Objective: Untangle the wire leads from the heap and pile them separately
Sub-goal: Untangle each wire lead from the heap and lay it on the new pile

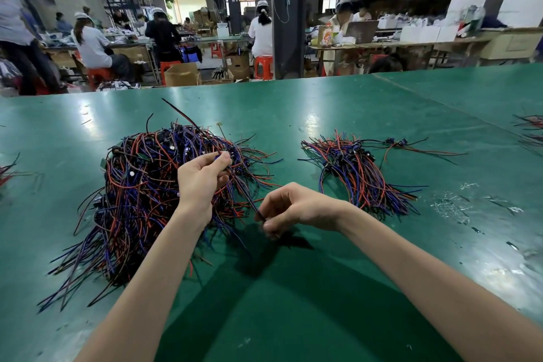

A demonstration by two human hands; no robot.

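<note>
Bare bench [293, 126] runs between the heap [141, 185] and the pile [361, 173] through to the far edge; scraps [458, 206] litter the bench right of the pile.

Bench [338, 114] is glossy green. The tangled heap [147, 185] is red, blue, purple and black wire, and the sorted pile [358, 173] has the same mix. Stools [263, 66] are orange-red.

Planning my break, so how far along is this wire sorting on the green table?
Done: a smaller separated pile lies at right on the table. In hand: the left hand and right hand pinch one lead stretched between them. Left: the tangled heap is clearly bigger, so most of the job seems to remain.
</note>
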